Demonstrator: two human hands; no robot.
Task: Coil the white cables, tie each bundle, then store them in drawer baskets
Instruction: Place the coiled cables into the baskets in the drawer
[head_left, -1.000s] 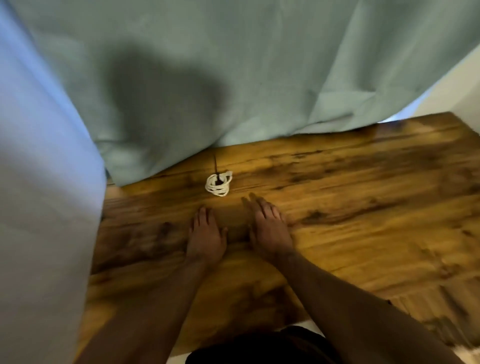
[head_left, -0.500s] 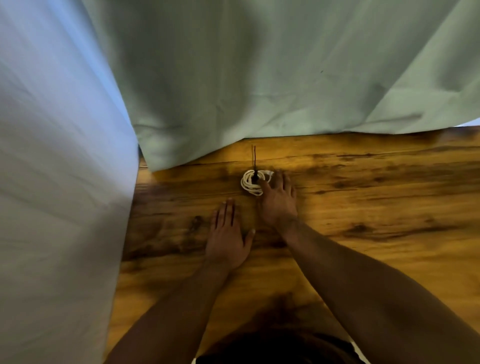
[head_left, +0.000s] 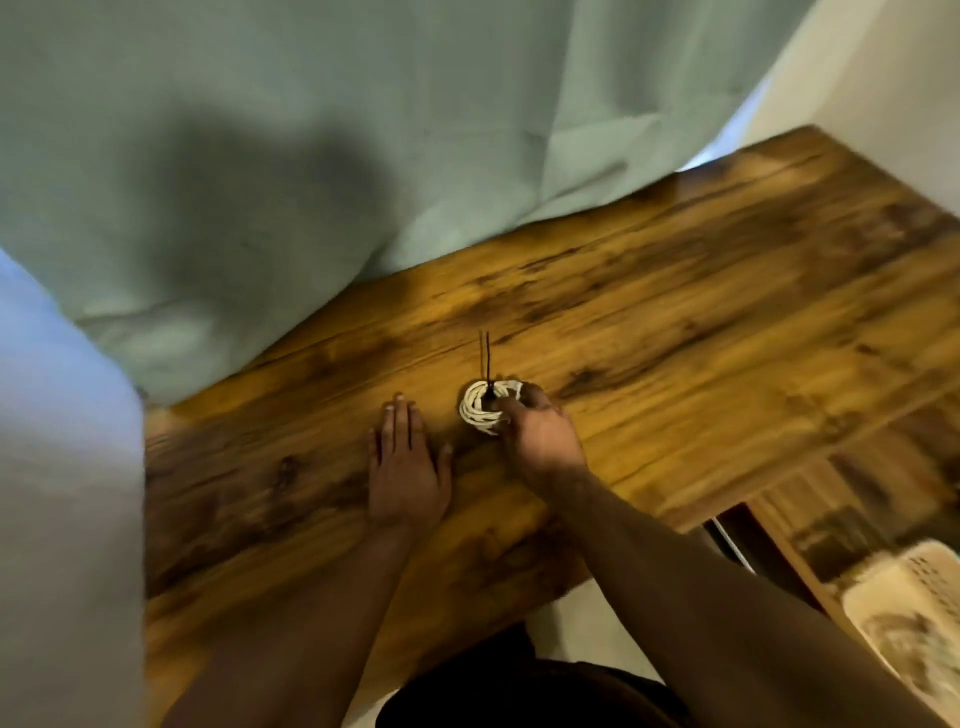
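Note:
A small white cable coil (head_left: 480, 410) lies on the wooden table (head_left: 675, 322), bound by a dark tie (head_left: 487, 364) whose two ends point away from me. My right hand (head_left: 537, 439) has its fingers curled round the coil's right side. Flat on the table to the coil's left rests my left hand (head_left: 405, 467), fingers straight, holding nothing. A cream perforated basket (head_left: 914, 623) shows at the lower right, below the table's edge.
A pale green curtain (head_left: 311, 156) hangs over the table's far edge and a white cloth (head_left: 62, 467) covers the left side. An open wooden drawer frame (head_left: 810, 519) sits at the lower right beside the basket.
My right hand reached forward to the coil and its fingers closed round it. The left hand stayed flat on the table. The view swung, bringing the drawer and basket into sight.

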